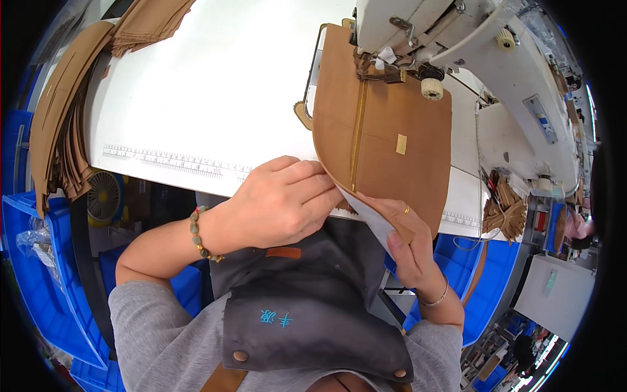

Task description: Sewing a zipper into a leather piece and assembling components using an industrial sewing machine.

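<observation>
A tan panel (418,117), leather-like with rounded corners, lies on the white table under the sewing machine head (398,39). A brass-coloured zipper (358,130) runs down it from the needle area, and a small pale yellow tab (401,144) sits to the right of the zipper. My left hand (281,199) is closed at the panel's near left edge, its fingertips pinching that edge. My right hand (408,238) grips the near edge, thumb below, and bends it up. This bares a white underside (369,219). Part of the fingers is hidden by the panel.
Stacked brown pieces (62,111) hang over the table's left end. More lie at the far left. A printed ruler (170,160) follows the near table edge. Brown scraps (504,208) lie at the right. Blue bins (52,274) stand below on both sides.
</observation>
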